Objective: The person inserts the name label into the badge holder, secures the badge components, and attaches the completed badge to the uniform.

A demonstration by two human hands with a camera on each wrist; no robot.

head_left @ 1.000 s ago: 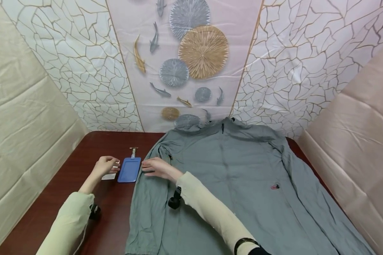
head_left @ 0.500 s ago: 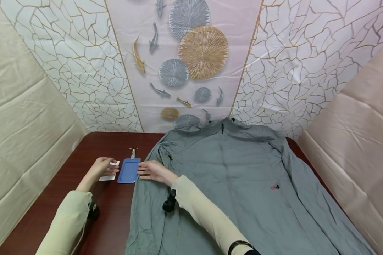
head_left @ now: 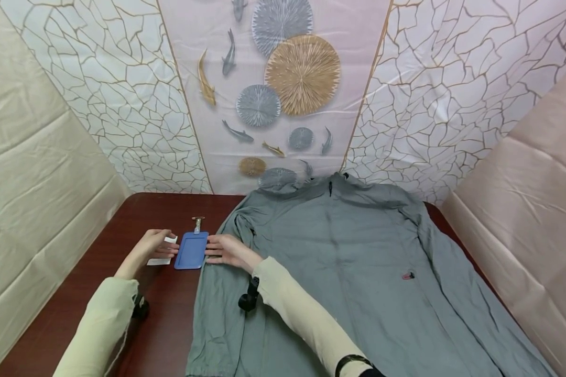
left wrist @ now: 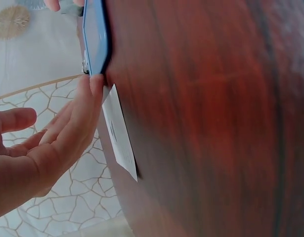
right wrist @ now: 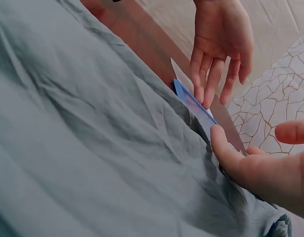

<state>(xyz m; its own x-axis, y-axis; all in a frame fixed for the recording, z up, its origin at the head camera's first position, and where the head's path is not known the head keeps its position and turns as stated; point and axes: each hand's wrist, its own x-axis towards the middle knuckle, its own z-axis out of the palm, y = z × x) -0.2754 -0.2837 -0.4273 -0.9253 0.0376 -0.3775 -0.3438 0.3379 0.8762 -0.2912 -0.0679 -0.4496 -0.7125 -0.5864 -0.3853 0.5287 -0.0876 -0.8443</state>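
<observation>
A blue badge holder (head_left: 192,251) with a metal clip on a short strap lies flat on the dark red table, between the two hands. At its left edge are the extended fingertips of my left hand (head_left: 153,247), over a white card (head_left: 159,261) that they partly cover. In the left wrist view, this card (left wrist: 119,133) lies flat below the fingers. My right hand (head_left: 231,251) reaches across the grey-green jacket (head_left: 302,251), its fingers straight and at the holder's right edge. Neither hand curls round anything; the thumbs stand apart from the fingers.
The jacket, zipped up the middle, spreads over most of the table (head_left: 165,319), with a small red and black mark (head_left: 407,276) on its front. Beige cloth (head_left: 42,178) hangs at both sides, and a patterned backdrop (head_left: 273,104) stands behind the table.
My right hand has moved left and slightly down, from the jacket's sleeve to the badge holder's edge. My left hand's fingers have straightened a little beside the holder, which has hardly moved.
</observation>
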